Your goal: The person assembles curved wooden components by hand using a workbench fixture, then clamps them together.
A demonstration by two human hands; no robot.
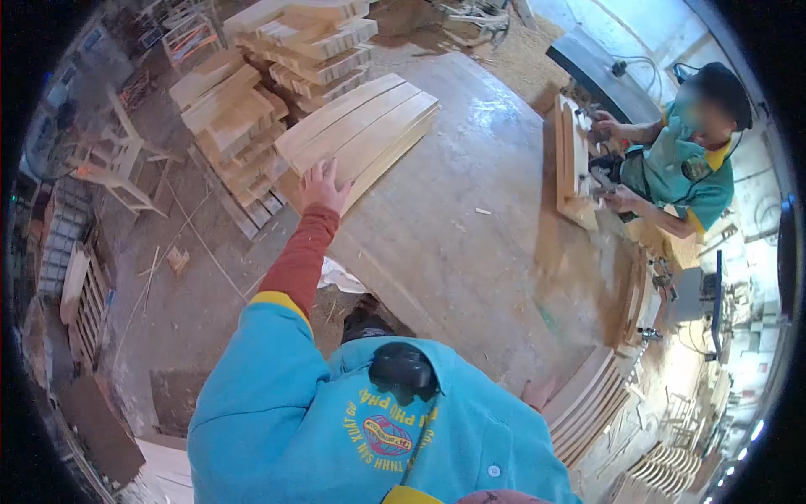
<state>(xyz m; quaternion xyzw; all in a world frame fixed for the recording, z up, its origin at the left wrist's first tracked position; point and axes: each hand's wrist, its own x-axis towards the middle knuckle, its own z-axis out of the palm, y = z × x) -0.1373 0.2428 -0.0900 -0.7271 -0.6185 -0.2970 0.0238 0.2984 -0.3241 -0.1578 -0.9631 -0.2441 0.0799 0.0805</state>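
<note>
My left hand [325, 185] lies on the near end of a stack of pale wooden boards [361, 130], its fingers apart. The boards sit side by side in layers on the left edge of the worktable [470, 185]. Low on the right, a small part of my right hand [540, 391] shows beside a row of long wooden slats [588, 399]. My body hides most of that hand, and its fingers are not clear.
Cut wooden pieces [311, 46] are piled behind the boards, with more stacked pieces [227, 118] to their left. Across the table a co-worker [697, 160] handles a wooden frame piece [575, 164]. A wooden chair frame [126, 164] stands on the left floor.
</note>
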